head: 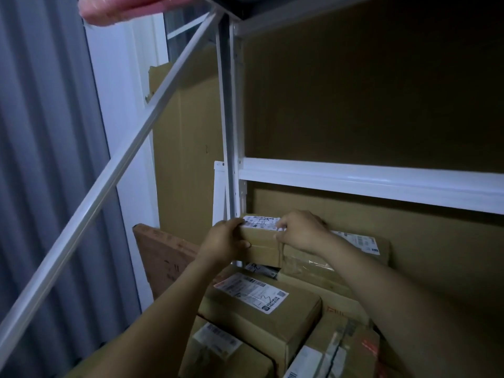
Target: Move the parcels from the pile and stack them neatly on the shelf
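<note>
A small brown cardboard parcel (261, 242) with a white label on top sits at the left end of the shelf, on top of other parcels. My left hand (227, 240) grips its left end, thumb on the front face. My right hand (300, 231) holds its right top edge, fingers curled over the label. Behind my right hand lies another labelled parcel (362, 245). Below, a larger box (261, 304) with a white shipping label lies stacked with several more boxes (226, 350).
The white metal shelf beam (368, 181) runs just above the parcels, and the upright post (227, 118) stands at the left. A diagonal white bar (109, 165) crosses the left side. Flat cardboard sheets (188, 148) lean behind the post. A pink wrapped bundle (122, 8) lies overhead.
</note>
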